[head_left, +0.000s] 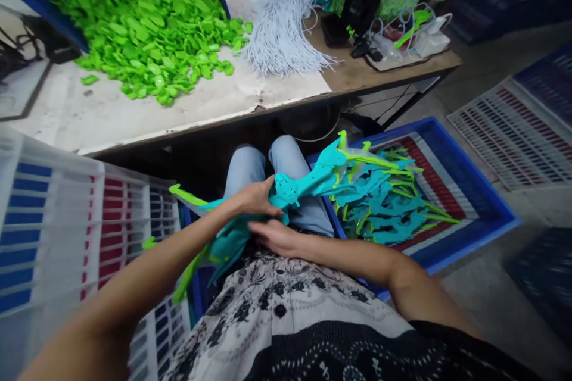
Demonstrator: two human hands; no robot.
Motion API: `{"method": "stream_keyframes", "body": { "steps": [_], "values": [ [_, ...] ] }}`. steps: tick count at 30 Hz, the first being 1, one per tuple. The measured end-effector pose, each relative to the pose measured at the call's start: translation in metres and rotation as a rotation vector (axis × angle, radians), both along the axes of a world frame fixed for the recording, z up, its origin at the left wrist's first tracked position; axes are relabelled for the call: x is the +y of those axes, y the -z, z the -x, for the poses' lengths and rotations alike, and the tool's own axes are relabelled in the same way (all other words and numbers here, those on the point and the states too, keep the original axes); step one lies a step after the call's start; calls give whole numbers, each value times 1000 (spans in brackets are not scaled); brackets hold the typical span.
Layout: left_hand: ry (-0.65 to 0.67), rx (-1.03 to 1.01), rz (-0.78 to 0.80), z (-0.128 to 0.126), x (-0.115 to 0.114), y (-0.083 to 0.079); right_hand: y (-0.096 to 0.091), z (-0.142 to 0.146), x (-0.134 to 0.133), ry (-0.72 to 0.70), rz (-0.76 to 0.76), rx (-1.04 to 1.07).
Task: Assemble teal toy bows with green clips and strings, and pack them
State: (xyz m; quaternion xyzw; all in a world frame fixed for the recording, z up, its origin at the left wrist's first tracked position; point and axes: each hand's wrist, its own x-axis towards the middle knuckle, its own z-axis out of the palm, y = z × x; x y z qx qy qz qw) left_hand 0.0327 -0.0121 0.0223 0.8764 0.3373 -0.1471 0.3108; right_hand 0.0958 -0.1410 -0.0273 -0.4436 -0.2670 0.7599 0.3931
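Note:
Across my lap lies a turquoise plastic toy [286, 190] with long lime-green limbs, which looks like a toy bow or winged figure. My left hand [259, 197] is closed around its middle, thumb over the near side. Just below, my right hand [277, 238] has its fingers bent against the toy's lower edge; the fingertips are blurred and partly hidden. The toy's left end passes behind my left forearm. Its right end reaches over a blue crate [487, 220] where several similar turquoise and green toys [384, 208] lie piled.
Ahead is a worktable [134, 125] with a heap of bright green plastic parts [165, 41] spilling from a blue bin. A bundle of white cords [286, 30] lies beside it. White slatted crates [147, 238] stand close on the left; another white crate [513, 137] is at right.

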Motion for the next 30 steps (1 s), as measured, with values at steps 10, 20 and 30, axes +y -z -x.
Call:
{"method": "stream_keyframes", "body": {
  "steps": [10,20,30],
  "values": [
    [-259,-273,157,25,87,23,-31,-94,57,-406,-866,-1419],
    [-142,42,-260,31,136,33,-31,-78,54,-844,-802,-1491],
    [-348,-147,-498,15,78,52,-92,-44,338,-275,-1105,-1653]
  ]
}}
